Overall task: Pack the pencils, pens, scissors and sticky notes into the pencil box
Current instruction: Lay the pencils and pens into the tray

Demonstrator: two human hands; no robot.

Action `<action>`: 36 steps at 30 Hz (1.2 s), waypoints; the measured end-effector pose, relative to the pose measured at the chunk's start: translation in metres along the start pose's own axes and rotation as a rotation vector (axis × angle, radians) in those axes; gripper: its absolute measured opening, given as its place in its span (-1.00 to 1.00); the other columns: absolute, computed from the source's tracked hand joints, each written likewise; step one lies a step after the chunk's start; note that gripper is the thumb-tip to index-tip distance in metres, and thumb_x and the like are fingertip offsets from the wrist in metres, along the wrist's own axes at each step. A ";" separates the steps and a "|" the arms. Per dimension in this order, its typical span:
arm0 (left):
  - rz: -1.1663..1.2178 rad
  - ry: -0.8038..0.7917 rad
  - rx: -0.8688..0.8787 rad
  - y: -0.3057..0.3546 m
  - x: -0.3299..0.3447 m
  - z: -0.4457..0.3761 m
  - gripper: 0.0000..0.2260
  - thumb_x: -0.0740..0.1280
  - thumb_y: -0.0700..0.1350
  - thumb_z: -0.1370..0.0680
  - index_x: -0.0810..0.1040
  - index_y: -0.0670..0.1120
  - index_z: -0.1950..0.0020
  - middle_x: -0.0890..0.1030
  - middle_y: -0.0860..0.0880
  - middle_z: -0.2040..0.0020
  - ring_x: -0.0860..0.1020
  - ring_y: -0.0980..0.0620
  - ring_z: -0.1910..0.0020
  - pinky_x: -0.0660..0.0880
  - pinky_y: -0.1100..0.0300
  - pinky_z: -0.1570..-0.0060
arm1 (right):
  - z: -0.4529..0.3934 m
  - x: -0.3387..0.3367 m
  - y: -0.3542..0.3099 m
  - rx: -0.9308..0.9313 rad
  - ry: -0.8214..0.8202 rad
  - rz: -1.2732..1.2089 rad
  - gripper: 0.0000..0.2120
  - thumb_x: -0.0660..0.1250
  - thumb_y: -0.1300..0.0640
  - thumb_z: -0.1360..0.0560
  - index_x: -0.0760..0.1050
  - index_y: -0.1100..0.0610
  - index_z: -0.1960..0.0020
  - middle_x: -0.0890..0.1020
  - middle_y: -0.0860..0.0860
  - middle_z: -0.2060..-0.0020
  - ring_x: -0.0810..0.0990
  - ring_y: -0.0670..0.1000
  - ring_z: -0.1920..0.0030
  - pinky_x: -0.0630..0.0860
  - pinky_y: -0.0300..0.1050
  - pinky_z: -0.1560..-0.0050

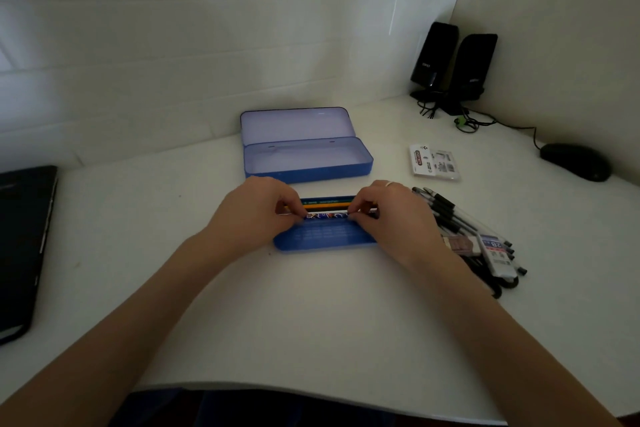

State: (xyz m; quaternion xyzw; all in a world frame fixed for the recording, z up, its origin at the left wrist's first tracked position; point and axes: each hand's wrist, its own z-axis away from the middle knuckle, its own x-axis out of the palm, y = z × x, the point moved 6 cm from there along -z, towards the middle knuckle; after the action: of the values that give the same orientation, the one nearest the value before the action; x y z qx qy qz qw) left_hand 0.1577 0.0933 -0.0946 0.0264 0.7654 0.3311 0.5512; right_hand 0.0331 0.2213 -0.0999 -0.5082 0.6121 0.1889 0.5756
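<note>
Open blue metal pencil box (308,163) sits empty; a row of pencils (327,208) lies in the blue plastic tray (322,239).
I see them running left-right, left hand (256,215) and right hand (388,215) pinching the ends.

Two bare forearms, no sleeves in view. Left hand (256,215) without jewellery. Right hand (391,218): pale band on one finger (a ring, probably). Dark blue clothing at bottom edge.

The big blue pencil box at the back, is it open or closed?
Open. The pencil box has its lid tipped back, and its inside looks empty.
</note>
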 end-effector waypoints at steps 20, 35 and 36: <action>0.108 0.116 -0.026 -0.028 -0.005 -0.003 -0.79 0.51 -0.13 -0.34 0.65 0.06 0.05 0.52 0.14 0.16 0.49 0.11 0.17 0.33 0.37 0.22 | 0.000 -0.001 0.009 0.048 -0.009 -0.106 -0.94 0.35 0.16 -0.46 0.58 0.04 0.10 0.60 -0.03 0.15 0.50 -0.04 0.14 0.50 -0.07 0.06; 0.241 0.109 -0.145 -0.032 -0.003 -0.001 -0.77 0.48 -0.23 -0.36 0.64 0.02 0.05 0.55 0.08 0.16 0.49 0.13 0.31 0.36 0.41 0.28 | 0.008 -0.021 0.045 0.208 0.071 0.022 -0.72 0.17 0.27 -0.52 0.56 -0.03 -0.04 0.66 0.04 0.08 0.54 0.10 0.00 0.43 0.11 -0.16; 0.243 0.105 -0.149 -0.031 -0.002 -0.001 -0.78 0.48 -0.21 -0.37 0.64 0.03 0.04 0.54 0.09 0.16 0.49 0.13 0.30 0.36 0.41 0.28 | 0.008 -0.020 0.045 0.208 0.074 0.009 -0.72 0.17 0.28 -0.52 0.57 -0.02 -0.03 0.67 0.02 0.08 0.55 0.09 -0.01 0.43 0.11 -0.16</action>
State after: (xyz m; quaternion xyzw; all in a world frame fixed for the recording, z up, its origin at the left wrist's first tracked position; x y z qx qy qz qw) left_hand 0.1682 0.0676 -0.1094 0.0602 0.7577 0.4523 0.4666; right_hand -0.0045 0.2546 -0.1000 -0.4495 0.6516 0.1082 0.6013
